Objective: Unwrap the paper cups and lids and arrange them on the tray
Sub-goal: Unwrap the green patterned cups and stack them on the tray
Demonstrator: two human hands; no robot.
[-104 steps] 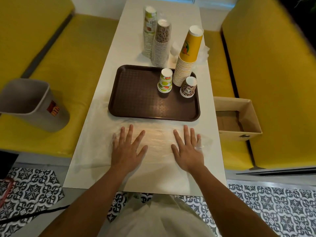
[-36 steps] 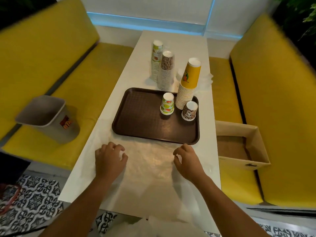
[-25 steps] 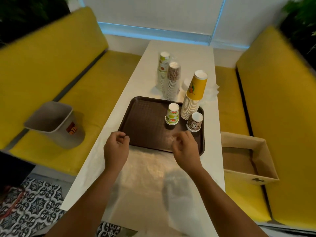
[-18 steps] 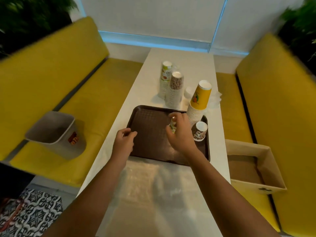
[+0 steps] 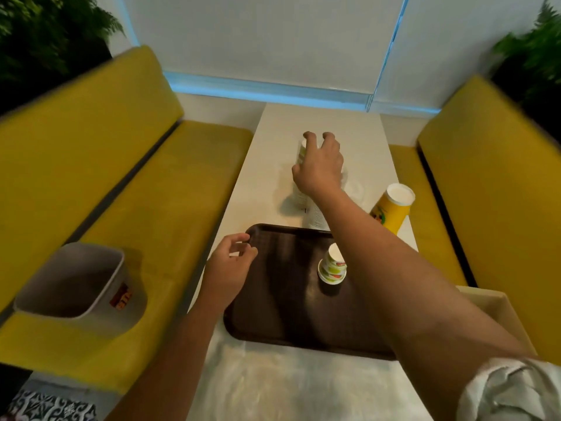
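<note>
The tall stack of green-printed cups [image 5: 300,153] stands on the white table [image 5: 321,120] beyond the far edge of the brown tray [image 5: 273,305]. Half a second ago my right hand [image 5: 318,165] hovered over the tray by the small cup. Now it has reached past the tray's far edge and sits over the top of that stack, fingers [image 5: 310,135] curved down around it. The picture is blurred, and I cannot tell whether the hand has closed on the cups. A second stack with a brown pattern [image 5: 317,218] stands just beside the first, nearer the tray and mostly hidden under my forearm.

My left hand [image 5: 229,268] has stayed at the tray's left rim, near its far left corner. Its fingers are loosely curled and hold nothing.

On the tray, one small green-printed cup [image 5: 332,267] stands upside down, right of centre, close against my right forearm. A yellow cup stack [image 5: 393,208] leans at the tray's far right corner, its lower part behind my arm.

A sheet of clear plastic wrap [image 5: 288,384] lies flat on the table on the near side of the tray. Left of the tray, a grey bin [image 5: 69,284] sits tilted on the yellow bench [image 5: 151,192], its inside in shadow. Right of the tray, a corner of a cardboard box [image 5: 488,302] shows behind my arm.
</note>
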